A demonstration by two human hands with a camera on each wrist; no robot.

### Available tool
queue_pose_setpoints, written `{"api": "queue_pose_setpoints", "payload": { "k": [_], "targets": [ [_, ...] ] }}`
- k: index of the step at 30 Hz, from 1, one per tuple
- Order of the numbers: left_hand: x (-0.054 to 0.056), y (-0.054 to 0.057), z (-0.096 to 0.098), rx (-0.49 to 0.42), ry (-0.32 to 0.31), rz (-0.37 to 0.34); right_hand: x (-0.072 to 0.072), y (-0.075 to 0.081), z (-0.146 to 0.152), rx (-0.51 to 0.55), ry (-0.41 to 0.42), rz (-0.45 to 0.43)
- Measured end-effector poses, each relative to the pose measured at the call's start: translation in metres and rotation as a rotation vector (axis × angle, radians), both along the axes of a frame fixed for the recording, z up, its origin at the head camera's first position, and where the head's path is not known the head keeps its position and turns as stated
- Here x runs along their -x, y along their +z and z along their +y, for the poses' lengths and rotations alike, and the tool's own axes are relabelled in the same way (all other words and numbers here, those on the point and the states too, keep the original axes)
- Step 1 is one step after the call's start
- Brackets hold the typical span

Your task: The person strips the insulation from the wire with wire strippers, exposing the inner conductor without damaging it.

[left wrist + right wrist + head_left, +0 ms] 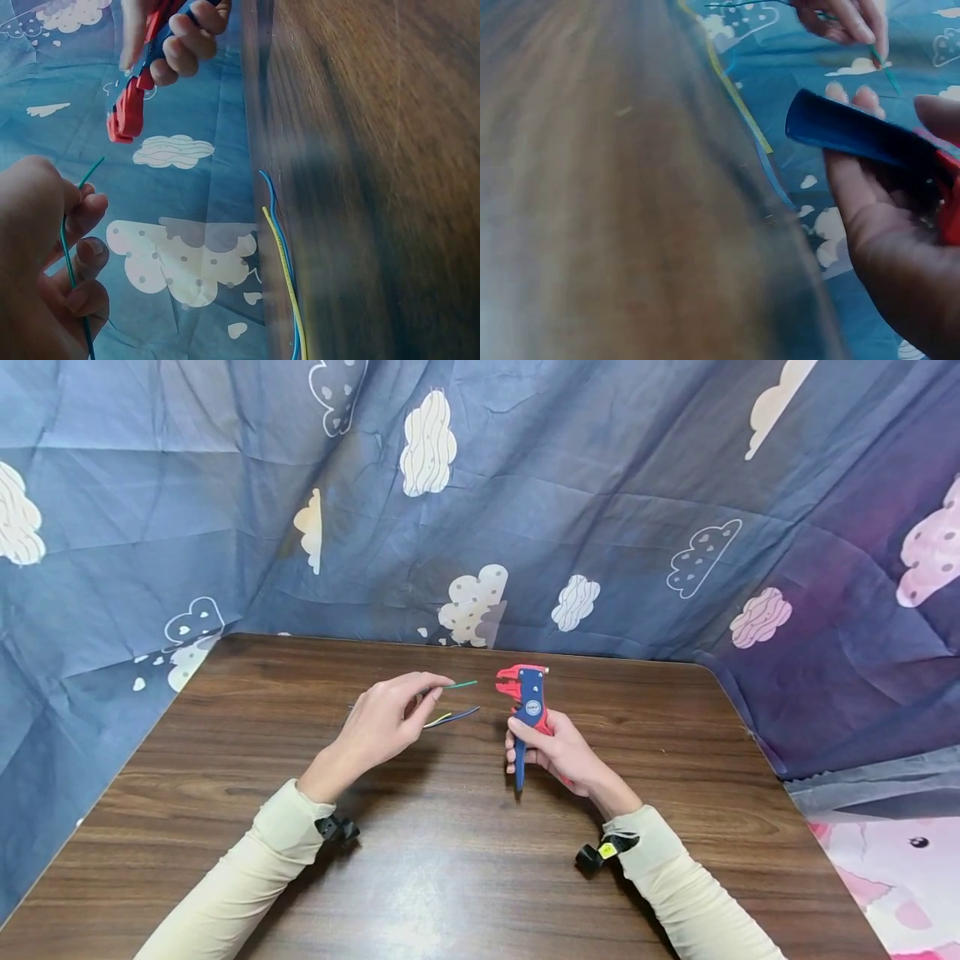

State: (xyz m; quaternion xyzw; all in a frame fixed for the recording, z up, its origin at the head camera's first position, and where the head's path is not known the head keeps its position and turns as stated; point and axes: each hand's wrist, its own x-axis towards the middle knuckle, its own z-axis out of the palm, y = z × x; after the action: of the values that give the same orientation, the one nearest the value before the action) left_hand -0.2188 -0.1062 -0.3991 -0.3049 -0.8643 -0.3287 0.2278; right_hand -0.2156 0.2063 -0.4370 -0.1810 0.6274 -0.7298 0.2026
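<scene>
Left hand (384,718) pinches green wire (461,684), tip near but apart from the wire stripper (532,702) (red jaws parted) that right hand (566,752) grips; blue wire (272,196) and yellow wire (283,251) lie together on the table (675,752).

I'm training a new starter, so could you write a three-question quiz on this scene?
1. Which hand holds the red-and-blue tool?
2. True or false: the green wire is between the tool's jaws.
3. Which colours are the wires lying on the table?
A) red and black
B) yellow and blue
C) white and orange

Key:
1. The right hand.
2. False; the left hand pinches it, with its tip apart from the jaws.
3. B.
</scene>
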Motion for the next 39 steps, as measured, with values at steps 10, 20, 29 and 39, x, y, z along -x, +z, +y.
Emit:
{"api": "queue_pose_setpoints", "payload": {
  "k": [10,20,29,39],
  "targets": [
    [-0.0001,-0.0026,0.0003,0.000,-0.012,-0.005,-0.0009,-0.0093,-0.0011,0.279,0.204,-0.161],
    [-0.0025,-0.0031,0.0011,-0.004,-0.009,-0.033,0.0034,-0.0083,0.0039,0.286,0.184,-0.184],
    [-0.0026,-0.0006,0.0039,-0.030,-0.028,-0.020,0.0027,-0.0075,0.0047,0.337,0.191,-0.204],
    [-0.0039,0.0024,0.0070,-0.019,-0.047,-0.029,-0.0036,-0.0064,-0.0023,0.330,0.221,-0.198]
  ]
}}
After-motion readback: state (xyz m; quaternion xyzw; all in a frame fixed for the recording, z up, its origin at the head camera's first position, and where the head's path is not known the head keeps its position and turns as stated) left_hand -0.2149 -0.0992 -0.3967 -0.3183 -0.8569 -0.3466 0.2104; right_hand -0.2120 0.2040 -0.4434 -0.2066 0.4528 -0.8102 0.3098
